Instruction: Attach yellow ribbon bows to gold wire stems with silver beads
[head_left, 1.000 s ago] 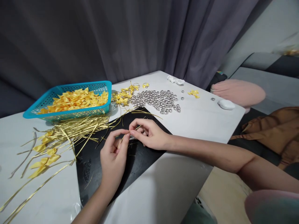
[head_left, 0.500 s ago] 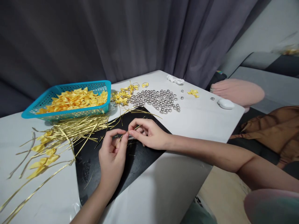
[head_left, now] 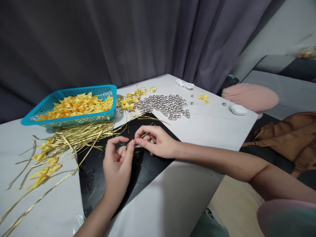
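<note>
My left hand (head_left: 118, 166) and my right hand (head_left: 155, 141) meet fingertip to fingertip over a black mat (head_left: 145, 168) on the white table (head_left: 204, 128). Both pinch the same thin gold wire strip (head_left: 128, 146), which runs slanting between the fingers. Something small and silvery may sit at the pinch; it is too small to name. A heap of gold wire strips (head_left: 79, 136) lies just left of my hands, and a pile of silver beads (head_left: 165, 105) lies beyond them.
A teal basket (head_left: 71, 120) full of yellow ribbon bows stands at the back left. Loose yellow bows (head_left: 45, 164) lie on the left, more bows (head_left: 129, 100) by the beads. A white case (head_left: 237, 109) and a pink cushion (head_left: 251, 95) are at the right edge; dark curtains hang behind.
My left hand has shifted slightly left and its fingers have turned a little on the gold strip. My right hand has barely moved.
</note>
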Available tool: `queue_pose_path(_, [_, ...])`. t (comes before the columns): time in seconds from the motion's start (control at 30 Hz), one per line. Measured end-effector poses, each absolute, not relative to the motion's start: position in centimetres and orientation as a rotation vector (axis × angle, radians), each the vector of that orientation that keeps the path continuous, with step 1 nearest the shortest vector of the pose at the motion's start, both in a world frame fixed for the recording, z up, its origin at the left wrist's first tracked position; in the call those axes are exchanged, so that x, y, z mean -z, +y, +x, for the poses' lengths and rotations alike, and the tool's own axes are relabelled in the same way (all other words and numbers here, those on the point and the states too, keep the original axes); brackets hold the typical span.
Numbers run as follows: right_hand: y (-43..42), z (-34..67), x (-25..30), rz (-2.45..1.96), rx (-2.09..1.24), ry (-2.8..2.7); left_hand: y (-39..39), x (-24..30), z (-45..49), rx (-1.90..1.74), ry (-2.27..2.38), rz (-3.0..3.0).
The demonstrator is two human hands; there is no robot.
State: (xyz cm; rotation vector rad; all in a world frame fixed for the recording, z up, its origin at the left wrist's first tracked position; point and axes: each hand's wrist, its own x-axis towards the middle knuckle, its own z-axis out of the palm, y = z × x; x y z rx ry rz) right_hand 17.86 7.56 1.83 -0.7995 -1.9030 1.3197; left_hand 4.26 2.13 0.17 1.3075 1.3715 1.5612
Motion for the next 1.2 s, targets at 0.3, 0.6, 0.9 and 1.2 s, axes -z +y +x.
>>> queue_pose_path(0.3, [7.49, 17.89, -2.01, -0.784, -1.284, -1.905, 2.12, 0.02, 3.95, -1.517, 1.487, 1.43])
queue_pose_path(0.6, [7.67, 17.85, -1.84, -0.804, -1.119, -1.937, 2.22, -0.15, 3.98, -1.492, 1.543, 1.404])
queue_pose_path(0.9, [7.92, 18.04, -1.58, -0.74, -0.841, -2.028, 2.43, -0.21, 3.92, -1.417, 1.44, 1.317])
queue_pose_path(1.2, [8.21, 18.01, -1.74, -0.774, -0.892, -2.059, 2.8, -0.11, 3.89, -1.384, 1.393, 1.208])
